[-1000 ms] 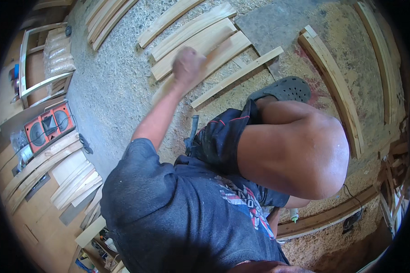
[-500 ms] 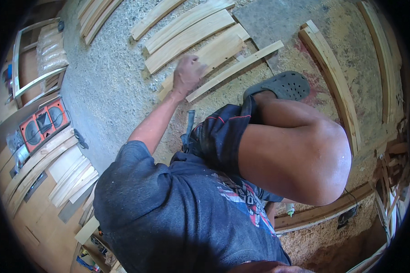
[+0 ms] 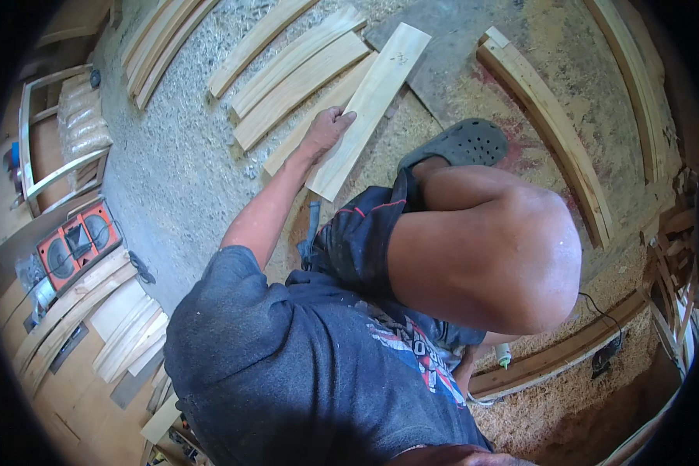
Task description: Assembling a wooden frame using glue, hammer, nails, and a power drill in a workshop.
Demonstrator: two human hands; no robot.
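My left hand (image 3: 328,132) grips a pale wooden board (image 3: 374,105) by its left long edge, thumb on top and fingers curled beneath. The board is tilted above the floor, its near end close to my dark shorts. Partly under it lies another curved board (image 3: 291,155), in a row with two more curved boards, the nearest one (image 3: 299,92) just left of my hand. Beside my bent knee shows a white bottle with a green tip (image 3: 504,356). A bit of skin, perhaps my right hand or forearm (image 3: 495,339), appears next to it; the fingers are hidden behind my leg.
Long curved beams (image 3: 551,128) lie on the right side of the sawdust-strewn floor. A curved timber (image 3: 559,361) and a cable lie beyond my knee. At left are an orange speaker box (image 3: 78,239) and stacked wood strips (image 3: 132,326). My clog (image 3: 458,144) rests near the boards.
My left hand, blurred over the boards before, now holds one lifted and turned toward me. The narrow strip's face was hidden earlier; its wide pale side now shows. The view has shifted slightly.
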